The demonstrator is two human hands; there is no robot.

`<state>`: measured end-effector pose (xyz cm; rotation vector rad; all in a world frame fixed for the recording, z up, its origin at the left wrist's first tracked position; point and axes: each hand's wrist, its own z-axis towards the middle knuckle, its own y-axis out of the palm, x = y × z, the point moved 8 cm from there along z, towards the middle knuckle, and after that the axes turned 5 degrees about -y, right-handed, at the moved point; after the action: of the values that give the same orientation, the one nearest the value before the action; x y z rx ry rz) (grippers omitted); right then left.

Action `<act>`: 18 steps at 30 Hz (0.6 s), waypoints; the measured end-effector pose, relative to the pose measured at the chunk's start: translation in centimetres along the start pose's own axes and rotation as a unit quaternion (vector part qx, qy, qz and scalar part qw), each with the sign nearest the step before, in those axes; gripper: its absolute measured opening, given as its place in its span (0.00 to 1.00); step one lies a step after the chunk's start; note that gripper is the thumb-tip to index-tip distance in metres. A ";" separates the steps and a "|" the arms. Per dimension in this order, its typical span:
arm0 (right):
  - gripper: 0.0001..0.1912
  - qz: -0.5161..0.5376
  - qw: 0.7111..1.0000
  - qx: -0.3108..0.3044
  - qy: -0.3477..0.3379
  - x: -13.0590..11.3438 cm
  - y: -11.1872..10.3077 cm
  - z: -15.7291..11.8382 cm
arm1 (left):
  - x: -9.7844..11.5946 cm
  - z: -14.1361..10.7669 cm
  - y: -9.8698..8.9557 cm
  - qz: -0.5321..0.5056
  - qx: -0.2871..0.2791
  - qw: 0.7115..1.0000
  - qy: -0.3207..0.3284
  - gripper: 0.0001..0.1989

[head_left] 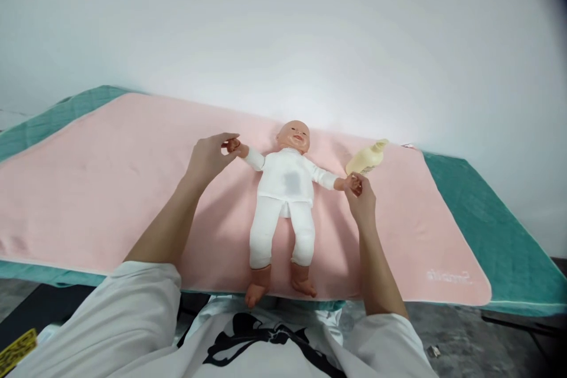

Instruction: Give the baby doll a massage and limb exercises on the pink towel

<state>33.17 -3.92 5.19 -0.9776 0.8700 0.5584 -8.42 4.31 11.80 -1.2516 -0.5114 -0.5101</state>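
Observation:
A baby doll [286, 174] in a white long-sleeved top and white trousers lies on its back on a pink mat [146, 189]. Its head points toward the wall, and its bare feet reach the mat's near edge. My left hand [211, 156] pinches the doll's hand on the left side, thumb and fingers closed around it. On the other side, my right hand [361, 195] grips the doll's other hand between thumb and fingers. Both doll arms are stretched outward. A grey patch shows on the chest of the top.
A pale yellow bottle [365, 158] lies tilted on the mat just beyond my right hand. Under the mat, a green quilted cover [496, 218] shows at both ends. A white wall [283, 35] rises directly behind. Below the right end is a grey floor [465, 342].

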 end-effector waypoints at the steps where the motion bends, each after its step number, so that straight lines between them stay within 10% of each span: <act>1: 0.27 0.001 1.000 -0.002 0.012 0.3 0.1 -1.2 | -0.4 -0.9 0.0 0.025 0.001 1.000 -0.006 0.21; 9: 0.32 0.027 0.996 0.001 0.088 4.0 2.6 -8.4 | -4.5 -7.8 2.8 0.083 -0.037 0.993 -0.074 0.24; 18: 0.26 -0.107 0.993 -0.018 0.038 2.7 3.2 -9.7 | -5.1 -11.6 6.0 0.058 -0.058 0.992 -0.099 0.26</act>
<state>28.62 -10.89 -1.29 -1.1150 0.8124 0.3575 -7.73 -5.06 1.39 -1.4431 -0.5783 -0.3221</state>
